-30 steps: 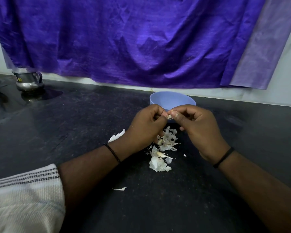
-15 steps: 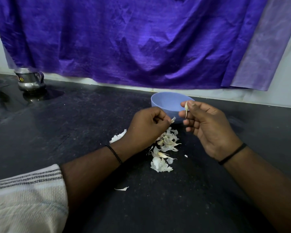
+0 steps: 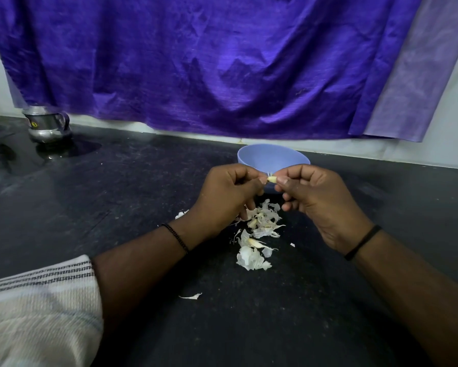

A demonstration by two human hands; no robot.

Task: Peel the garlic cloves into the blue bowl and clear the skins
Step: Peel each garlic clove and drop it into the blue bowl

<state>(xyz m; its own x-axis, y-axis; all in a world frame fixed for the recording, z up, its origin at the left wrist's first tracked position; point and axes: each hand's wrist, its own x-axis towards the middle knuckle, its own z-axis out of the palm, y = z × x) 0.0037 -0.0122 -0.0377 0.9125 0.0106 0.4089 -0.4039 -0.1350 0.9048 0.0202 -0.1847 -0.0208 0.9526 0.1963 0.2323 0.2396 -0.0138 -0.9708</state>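
A stray skin flake (image 3: pixel 190 296) lies nearest on the black counter (image 3: pixel 116 207), then the garlic skins (image 3: pixel 257 234). Above them the left hand (image 3: pixel 226 200) and right hand (image 3: pixel 323 205) both pinch a garlic clove (image 3: pixel 271 179), just before the blue bowl (image 3: pixel 272 157) by the counter's back edge.

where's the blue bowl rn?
Head view, centre: the blue bowl sits on the black counter behind both hands, below the purple cloth.

Single head cam, looks fwd & down over countertop (image 3: pixel 116 207), hands close, wall cloth (image 3: pixel 196 62) behind.
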